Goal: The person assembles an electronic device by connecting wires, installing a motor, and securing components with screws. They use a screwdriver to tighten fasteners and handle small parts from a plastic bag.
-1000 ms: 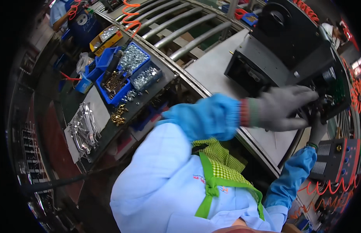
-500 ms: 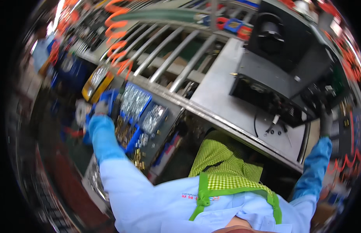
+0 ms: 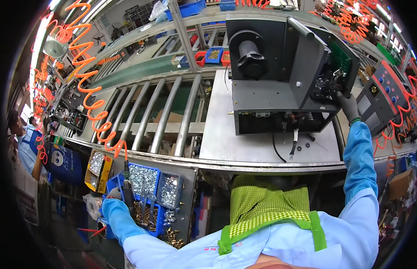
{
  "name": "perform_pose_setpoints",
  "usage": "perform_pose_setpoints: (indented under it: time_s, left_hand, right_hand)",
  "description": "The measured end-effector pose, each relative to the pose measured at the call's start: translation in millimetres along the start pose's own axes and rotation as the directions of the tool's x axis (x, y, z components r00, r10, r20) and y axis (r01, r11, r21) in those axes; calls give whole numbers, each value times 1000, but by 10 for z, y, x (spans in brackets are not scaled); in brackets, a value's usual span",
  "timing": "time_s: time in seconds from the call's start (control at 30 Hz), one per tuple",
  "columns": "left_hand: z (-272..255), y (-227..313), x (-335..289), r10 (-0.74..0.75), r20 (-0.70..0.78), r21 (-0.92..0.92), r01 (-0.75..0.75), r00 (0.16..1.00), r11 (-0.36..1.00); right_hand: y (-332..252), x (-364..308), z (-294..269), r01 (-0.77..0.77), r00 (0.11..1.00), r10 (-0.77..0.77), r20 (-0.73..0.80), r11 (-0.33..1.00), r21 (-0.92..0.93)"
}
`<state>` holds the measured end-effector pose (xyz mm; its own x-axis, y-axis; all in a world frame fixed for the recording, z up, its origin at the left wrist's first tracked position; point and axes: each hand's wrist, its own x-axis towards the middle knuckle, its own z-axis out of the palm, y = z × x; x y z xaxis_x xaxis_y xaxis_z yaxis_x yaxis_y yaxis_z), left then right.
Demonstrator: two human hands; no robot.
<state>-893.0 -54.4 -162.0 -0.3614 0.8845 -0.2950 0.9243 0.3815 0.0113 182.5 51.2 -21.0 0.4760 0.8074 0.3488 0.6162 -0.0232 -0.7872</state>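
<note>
Dark grey machine housing, a boxy unit with its hinged side panel swung open, stands on the steel table just beyond the roller conveyor; its long axis runs left to right across the view, the round black hub facing up and toward the wearer, and the opened side with the green circuit board pointing to the person's right. The right hand, in a grey glove, is pressed against the wiring cluster inside that open side, fingers curled onto the parts there, though whether it actually pinches anything I cannot tell. The left hand, also gloved, is down at the blue parts bins of bright screws and washers, beside the black tool that hangs on the orange coiled hose; whether its fingers are wrapped round the tool or merely lying next to it cannot be made out. To do this well, in my judgement, the right hand should steady the internal part without tugging the loose black cables that trail out under the housing, while the left hand draws what it needs from the bins without snagging the hose. A few small black washers lie on the table near the cables.
</note>
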Motion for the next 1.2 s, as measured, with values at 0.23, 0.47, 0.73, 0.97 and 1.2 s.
perform_pose_setpoints:
  time_s: [0.23, 0.47, 0.73, 0.97, 1.2]
  left_hand:
    - [-433, -5, -102, -152, -430, -222, 58, 890, 973]
    - [-1848, 2118, -1298, -10, -660, -733, -641, 751, 228]
    - [-1489, 6197, -2741, 754, -474, -810, -561, 455, -170]
    - [-927, 8225, -2624, 501, -840, -152, -977, 209, 152]
    - [-796, 8560, -2613, 264, -942, -43, -858, 205, 513]
  right_hand:
    - [-31, -29, 14, 106, 994, -105, -5, 994, 35]
    - [-499, -201, 125, 37, 999, -34, 30, 995, -92]
    - [-440, -164, 208, 82, 996, -79, 30, 988, -133]
    - [-580, -235, 206, 109, 994, -111, -10, 988, -105]
    - [-606, -232, 138, 78, 996, -73, 46, 990, -119]
